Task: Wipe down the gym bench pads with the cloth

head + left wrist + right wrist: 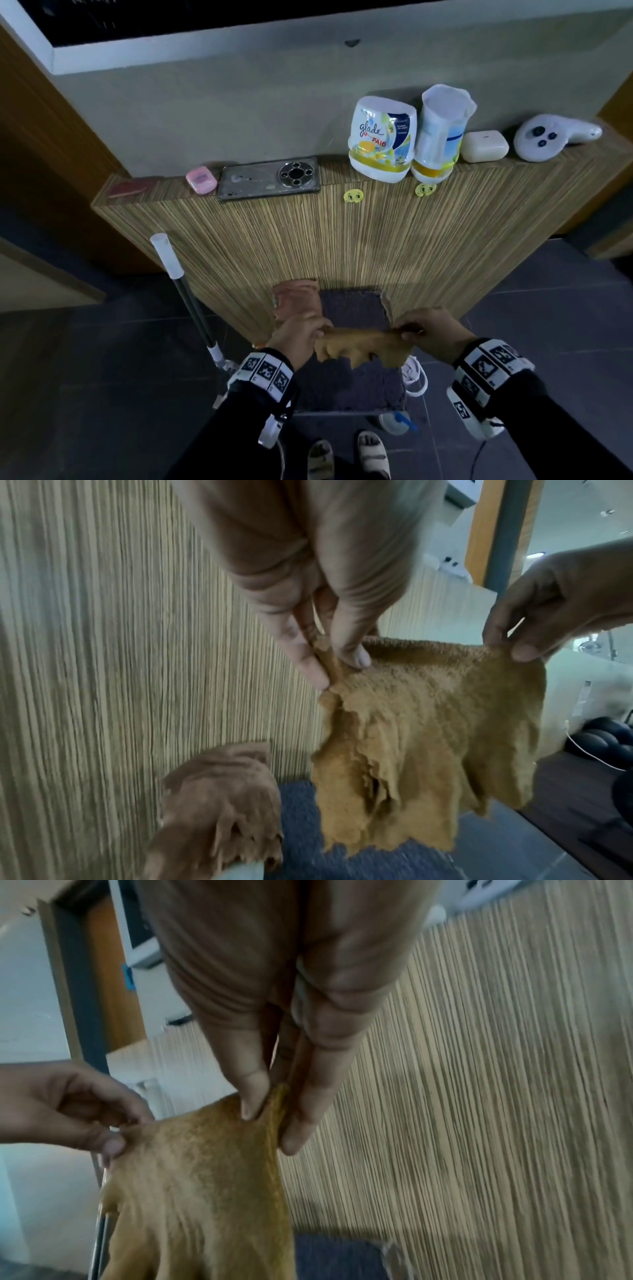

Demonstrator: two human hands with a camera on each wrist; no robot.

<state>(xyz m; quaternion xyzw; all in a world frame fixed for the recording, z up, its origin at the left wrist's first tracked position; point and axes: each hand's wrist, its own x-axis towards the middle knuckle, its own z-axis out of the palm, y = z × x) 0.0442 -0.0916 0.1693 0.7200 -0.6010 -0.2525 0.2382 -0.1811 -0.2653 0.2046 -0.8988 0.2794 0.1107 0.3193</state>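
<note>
- Left hand (298, 334) pinches one top corner of the cloth (363, 346), thumb and fingertips (354, 657) pressed together on a bunched fold.
- Right hand (428, 330) pinches the opposite top corner the same way, thumb and forefinger clamped on the fabric.
- Between the two hands the cloth's upper edge is pulled out straight; the rest hangs free below them.
- It is mustard-tan, fuzzy like terry or microfibre, with wavy, ragged edges and soft vertical folds.
- Directly under the hands and the hanging cloth lies the bench pad (352, 387), dark blue-grey with a coarse texture.
- Just beyond the left hand, a second, pinkish-brown cloth (296, 299) sits crumpled on the pad's far corner.
- Past both hands rises a striped wood-grain panel (308, 240).
- Well above on its ledge: a phone (269, 179) and two air-freshener jars (382, 138).
</note>
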